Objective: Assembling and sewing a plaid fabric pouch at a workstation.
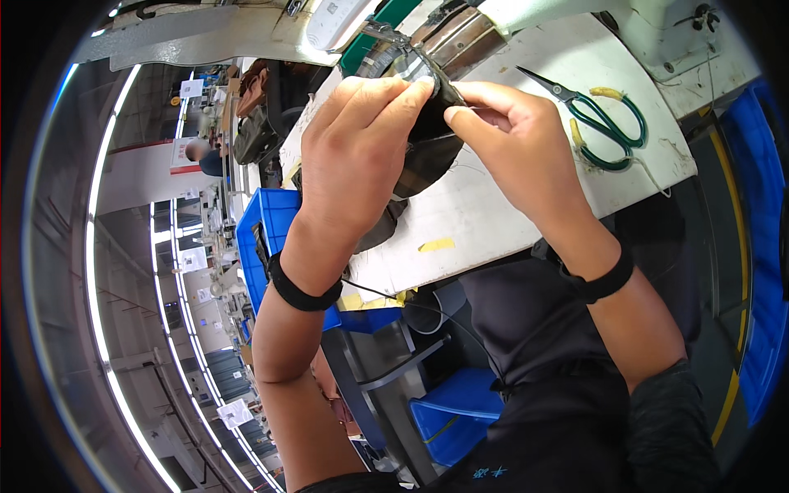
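Between my hands is a dark, shiny piece of fabric or soft leather (431, 164), bunched up near the sewing machine at the top of the view. My left hand (357, 140) is closed, its fingers pinching the upper edge of the piece. My right hand (522, 144) pinches the same edge from the right, thumb against the fingertips. The lower part of the piece hangs over the white tabletop (477, 214). Part of it is hidden behind my left hand.
Green-handled scissors (596, 123) lie on the table right of my right hand. A blue bin (267, 214) stands at the left, another (760, 246) at the far right. The sewing machine (345, 20) is above my hands. A blue stool seat (460, 411) sits below.
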Available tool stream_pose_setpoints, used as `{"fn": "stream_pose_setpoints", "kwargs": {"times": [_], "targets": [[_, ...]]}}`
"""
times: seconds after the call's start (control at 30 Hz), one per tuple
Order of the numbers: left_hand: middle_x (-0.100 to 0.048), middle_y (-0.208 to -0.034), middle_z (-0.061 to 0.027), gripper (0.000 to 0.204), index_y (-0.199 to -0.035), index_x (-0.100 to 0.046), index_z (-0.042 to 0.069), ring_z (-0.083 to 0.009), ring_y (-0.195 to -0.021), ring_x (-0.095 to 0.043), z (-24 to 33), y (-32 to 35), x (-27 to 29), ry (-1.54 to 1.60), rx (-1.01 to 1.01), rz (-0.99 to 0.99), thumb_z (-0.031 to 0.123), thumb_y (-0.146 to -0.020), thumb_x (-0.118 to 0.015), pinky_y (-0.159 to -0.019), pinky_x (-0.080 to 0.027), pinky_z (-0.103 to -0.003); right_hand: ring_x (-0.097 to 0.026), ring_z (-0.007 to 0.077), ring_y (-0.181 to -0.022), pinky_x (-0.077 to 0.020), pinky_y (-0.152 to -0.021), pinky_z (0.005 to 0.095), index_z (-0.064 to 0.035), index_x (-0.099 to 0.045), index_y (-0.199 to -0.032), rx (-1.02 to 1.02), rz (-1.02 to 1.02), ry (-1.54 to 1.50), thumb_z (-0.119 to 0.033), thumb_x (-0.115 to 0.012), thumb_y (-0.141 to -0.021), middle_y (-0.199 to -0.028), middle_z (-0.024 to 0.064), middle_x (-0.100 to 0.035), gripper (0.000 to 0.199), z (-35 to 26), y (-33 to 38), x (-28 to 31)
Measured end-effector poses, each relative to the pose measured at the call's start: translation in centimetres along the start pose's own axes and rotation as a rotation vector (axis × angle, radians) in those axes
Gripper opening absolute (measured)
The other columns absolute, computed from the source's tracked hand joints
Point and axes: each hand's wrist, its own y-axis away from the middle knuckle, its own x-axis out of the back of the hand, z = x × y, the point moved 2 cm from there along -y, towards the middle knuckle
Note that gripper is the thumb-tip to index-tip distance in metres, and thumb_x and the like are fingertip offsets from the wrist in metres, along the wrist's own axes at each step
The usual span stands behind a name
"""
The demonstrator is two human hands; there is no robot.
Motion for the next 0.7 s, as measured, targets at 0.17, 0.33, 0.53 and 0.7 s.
{"fn": "stream_pose_setpoints", "kwargs": {"times": [0.17,0.33,0.53,0.7], "targets": [[-0.074,-0.097,-0.0095,0.032,-0.110,-0.079,0.005,-0.0277,-0.084,-0.069,0.2,-0.3,-0.3,0.071,0.005,0.047,-0.006,-0.080,-0.078,-0.074,-0.057,-0.036,-0.070,0.0098,-0.092,-0.0558,-0.082,0.0236,0.0072,-0.072,-0.120,0.077,0.061,-0.068,-0.002,-0.067,-0.095,-0.104,0.0083,-0.075,0.027,0.6,0.0,-0.2],[-0.075,-0.094,-0.0096,0.026,-0.107,-0.079,0.004,-0.0276,-0.083,-0.069,-1.1,-0.7,-1.0,0.070,0.004,0.061,-0.004,-0.082,-0.077,-0.073,-0.056,-0.035,-0.072,0.0121,-0.088,-0.0563,-0.080,0.0248,0.0095,-0.072,-0.114,0.080,0.077,-0.109,-0.002,-0.066,-0.096,-0.102,0.0113,-0.076,0.022,0.4,-1.4,-0.6],[-0.073,-0.094,-0.0080,0.029,-0.108,-0.077,0.003,-0.0280,-0.088,-0.068,-2.2,-1.0,-1.4,0.027,-0.016,0.030,0.004,-0.079,-0.070,-0.075,-0.056,-0.037,-0.062,0.0058,-0.074,-0.0494,-0.066,0.0246,0.0058,-0.073,-0.098,0.091,0.147,0.024,-0.008,-0.071,-0.093,-0.079,0.0056,-0.072,0.015,0.2,-2.8,-1.2],[-0.071,-0.091,-0.0080,0.022,-0.103,-0.075,0.005,-0.0283,-0.088,-0.068,-1.9,-0.9,-1.9,0.009,0.064,0.070,0.005,-0.082,-0.071,-0.076,-0.055,-0.037,-0.061,0.0094,-0.067,-0.0489,-0.063,0.0289,0.0038,-0.069,-0.087,0.105,0.161,0.082,-0.011,-0.071,-0.092,-0.070,0.0073,-0.069,0.016,0.0,-3.7,-1.3]]}}
